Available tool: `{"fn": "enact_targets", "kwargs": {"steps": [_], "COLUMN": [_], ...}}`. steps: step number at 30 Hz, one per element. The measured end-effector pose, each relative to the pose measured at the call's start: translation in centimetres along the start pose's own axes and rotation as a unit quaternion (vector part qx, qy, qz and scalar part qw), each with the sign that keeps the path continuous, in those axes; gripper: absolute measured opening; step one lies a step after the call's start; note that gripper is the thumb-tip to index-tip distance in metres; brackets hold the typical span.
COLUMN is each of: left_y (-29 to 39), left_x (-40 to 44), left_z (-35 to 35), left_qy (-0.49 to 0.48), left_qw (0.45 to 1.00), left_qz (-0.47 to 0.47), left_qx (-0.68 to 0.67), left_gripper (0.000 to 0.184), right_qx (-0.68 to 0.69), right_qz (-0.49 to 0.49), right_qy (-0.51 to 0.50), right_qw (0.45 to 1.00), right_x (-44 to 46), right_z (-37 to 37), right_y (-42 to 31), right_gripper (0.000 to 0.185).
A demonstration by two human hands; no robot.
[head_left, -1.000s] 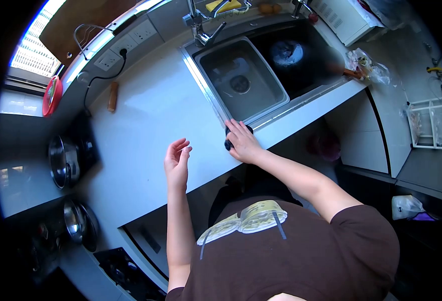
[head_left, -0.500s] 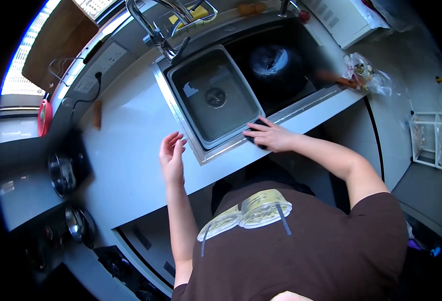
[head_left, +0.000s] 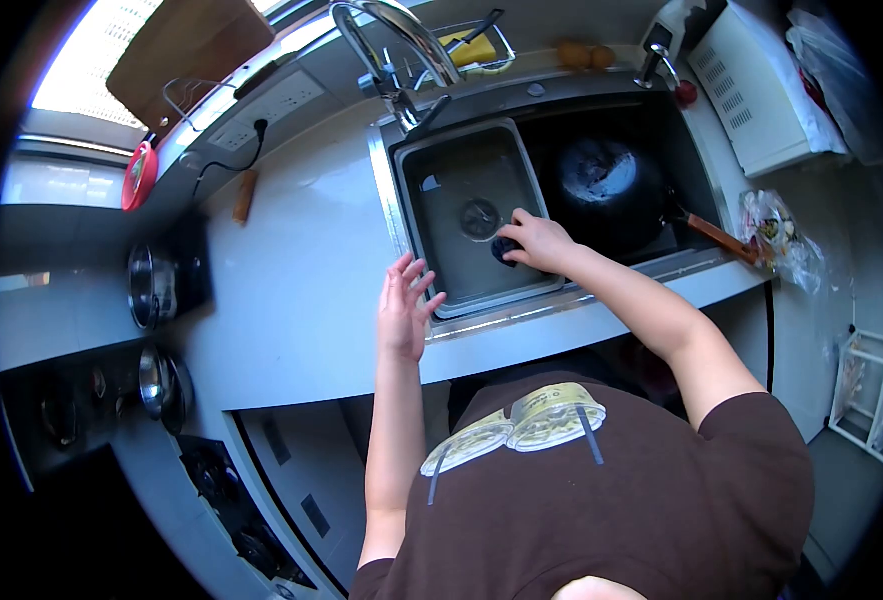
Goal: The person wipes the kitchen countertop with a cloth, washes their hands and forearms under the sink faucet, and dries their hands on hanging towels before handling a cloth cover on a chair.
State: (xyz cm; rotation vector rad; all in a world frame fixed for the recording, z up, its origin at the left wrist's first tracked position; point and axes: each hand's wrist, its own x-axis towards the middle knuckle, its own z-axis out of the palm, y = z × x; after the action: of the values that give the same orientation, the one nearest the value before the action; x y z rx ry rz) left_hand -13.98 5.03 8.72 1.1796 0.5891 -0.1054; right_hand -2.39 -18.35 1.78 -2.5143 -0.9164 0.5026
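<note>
My right hand point(head_left: 539, 243) is over the left sink basin point(head_left: 441, 265), its fingers closed on a small dark cloth point(head_left: 504, 251). The round drain point(head_left: 480, 218) lies just beyond the cloth. My left hand point(head_left: 405, 308) is raised beside the basin's front left corner, fingers apart and holding nothing. In the right basin sits a dark wok point(head_left: 601, 195) with a wooden handle point(head_left: 723, 238) that sticks out over the right rim.
A chrome faucet point(head_left: 401, 100) stands behind the basins, near a yellow sponge point(head_left: 468, 48) in a wire rack. A plastic bag point(head_left: 783, 235) lies right of the sink. On the left are a wooden stick point(head_left: 245, 197) and a metal bowl point(head_left: 151, 285).
My right hand has moved with the dark cloth from the counter's front edge, along the sink rim, into the left basin. My left hand's fingers have spread. The view has shifted.
</note>
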Motion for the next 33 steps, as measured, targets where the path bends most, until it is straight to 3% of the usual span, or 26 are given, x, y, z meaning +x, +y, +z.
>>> {"fn": "enact_targets", "kwargs": {"steps": [1, 3, 5, 7, 9, 10, 11, 13, 15, 21, 23, 33], "left_y": [0.1, 0.4, 0.8, 0.8, 1.1, 0.6, 0.9, 1.4, 2.0, 3.0, 2.9, 2.4], "left_x": [-0.1, 0.3, 0.6, 1.8, 2.7, 3.7, 4.2, 5.1, 5.8, 6.7, 7.0, 7.7], "left_z": [0.2, 0.3, 1.2, 2.0, 3.5, 3.9, 4.6, 6.1, 6.9, 7.5, 7.5, 8.4], "left_qy": [-0.005, -0.034, -0.043, -0.062, -0.050, -0.064, -0.068, -0.046, -0.048, -0.025, -0.029, -0.025], "left_qw": [0.996, 0.992, 0.973, 0.965, 0.934, 0.921, 0.921, 0.906, 0.902, 0.898, 0.895, 0.888], "left_qz": [-0.031, -0.042, -0.094, -0.097, -0.125, -0.121, -0.115, -0.126, -0.118, -0.112, -0.111, -0.121], "left_qx": [-0.084, -0.114, -0.207, -0.234, -0.332, -0.365, -0.365, -0.401, -0.412, -0.424, -0.431, -0.443], "left_gripper": [0.056, 0.067, 0.072, 0.076, 0.077, 0.080, 0.080, 0.082, 0.082, 0.082, 0.082, 0.084], "right_qx": [0.011, -0.014, 0.047, 0.218, 0.476, 0.519, 0.517, 0.672, 0.734, 0.699, 0.713, 0.707], "right_qz": [0.050, 0.059, 0.022, 0.053, 0.125, 0.124, 0.118, 0.152, 0.136, 0.144, 0.133, 0.137], "right_qy": [-0.015, 0.020, 0.173, 0.233, 0.267, 0.299, 0.301, 0.218, 0.229, 0.287, 0.311, 0.329], "right_qw": [0.999, 0.998, 0.984, 0.946, 0.829, 0.791, 0.792, 0.691, 0.625, 0.640, 0.615, 0.611], "right_x": [1.2, 3.4, 6.9, 10.5, 13.6, 15.3, 16.4, 18.4, 19.7, 20.3, 19.9, 19.7], "right_z": [-0.1, -1.2, -2.0, -4.9, -7.3, -8.0, -8.5, -9.2, -8.7, -7.4, -7.2, -6.2], "right_y": [-0.5, -0.9, 0.5, 0.9, -0.3, -0.7, -0.9, -1.1, -1.2, -1.2, -1.6, -2.0], "right_gripper": [0.042, 0.047, 0.048, 0.043, 0.036, 0.029, 0.029, 0.024, 0.015, 0.008, 0.007, 0.010]}}
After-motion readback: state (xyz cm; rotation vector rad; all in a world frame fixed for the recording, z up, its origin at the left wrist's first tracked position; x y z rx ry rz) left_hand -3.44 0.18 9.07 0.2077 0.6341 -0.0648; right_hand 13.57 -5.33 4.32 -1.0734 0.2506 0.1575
